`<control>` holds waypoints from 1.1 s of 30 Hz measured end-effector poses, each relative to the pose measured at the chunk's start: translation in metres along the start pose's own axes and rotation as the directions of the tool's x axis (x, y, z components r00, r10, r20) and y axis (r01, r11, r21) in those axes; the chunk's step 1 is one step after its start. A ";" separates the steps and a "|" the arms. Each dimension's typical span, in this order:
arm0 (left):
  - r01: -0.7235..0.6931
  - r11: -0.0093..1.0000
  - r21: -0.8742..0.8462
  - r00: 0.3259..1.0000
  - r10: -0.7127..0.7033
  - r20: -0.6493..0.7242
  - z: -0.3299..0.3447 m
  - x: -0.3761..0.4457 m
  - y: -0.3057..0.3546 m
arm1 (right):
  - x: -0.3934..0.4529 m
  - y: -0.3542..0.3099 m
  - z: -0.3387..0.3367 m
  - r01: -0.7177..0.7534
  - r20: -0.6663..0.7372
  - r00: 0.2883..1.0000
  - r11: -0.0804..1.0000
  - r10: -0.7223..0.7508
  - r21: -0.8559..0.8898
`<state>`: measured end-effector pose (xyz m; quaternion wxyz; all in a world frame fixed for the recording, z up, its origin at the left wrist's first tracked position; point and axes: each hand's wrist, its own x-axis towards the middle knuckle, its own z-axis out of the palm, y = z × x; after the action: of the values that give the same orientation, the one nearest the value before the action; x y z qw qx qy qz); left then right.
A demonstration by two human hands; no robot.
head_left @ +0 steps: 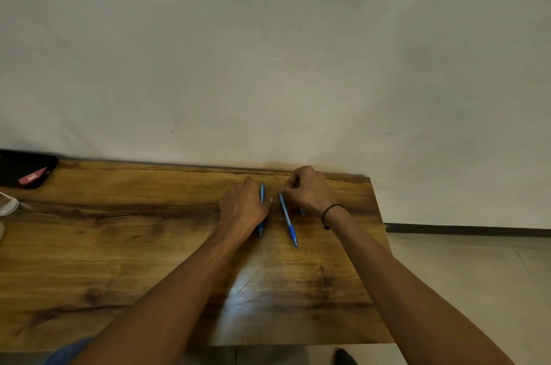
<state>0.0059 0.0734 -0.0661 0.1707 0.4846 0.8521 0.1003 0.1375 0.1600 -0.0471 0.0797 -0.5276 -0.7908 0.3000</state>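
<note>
On wooden table (119, 245): left hand (243, 206) palm-down, curled over left pen (262, 192); right hand (307, 189) pinches right pen (287, 221) top

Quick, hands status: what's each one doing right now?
Left hand: closed over the left blue plastic pen, thumb across it.
Right hand: pinching the far end of the right blue plastic pen.

Left hand (243, 205): palm down, forearm stretched forward.
Right hand (310, 189): knuckles up, fingers curled, thumb and forefinger pinched.
</note>
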 end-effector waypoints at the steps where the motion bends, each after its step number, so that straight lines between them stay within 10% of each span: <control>1: 0.002 1.000 0.006 1.000 -0.002 -0.005 0.000 0.001 -0.001 | 0.000 0.000 0.001 -0.018 -0.003 1.000 1.000 0.018 -0.007; 16: -0.052 0.998 -0.019 0.998 0.052 0.030 0.003 0.002 -0.014 | 0.005 0.000 0.020 -0.172 0.026 0.984 0.982 0.175 -0.083; 22: -0.094 0.991 -0.092 0.994 0.097 0.039 -0.008 0.003 -0.015 | 0.006 -0.006 0.019 -0.200 0.005 0.979 0.956 0.204 0.212; 28: -0.215 0.968 -0.132 0.974 0.223 0.049 -0.013 0.001 -0.020 | 0.002 -0.018 0.003 -0.351 0.186 0.920 0.515 0.344 0.782; 33: -0.302 0.944 -0.131 0.951 0.308 0.029 -0.017 0.000 -0.021 | -0.003 -0.029 -0.008 -0.315 0.243 0.936 0.299 0.256 0.901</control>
<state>-0.0175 0.0622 -0.0574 0.2040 0.6013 0.7544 0.1667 0.1201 0.1527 -0.0237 0.2882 -0.5121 -0.3761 0.7164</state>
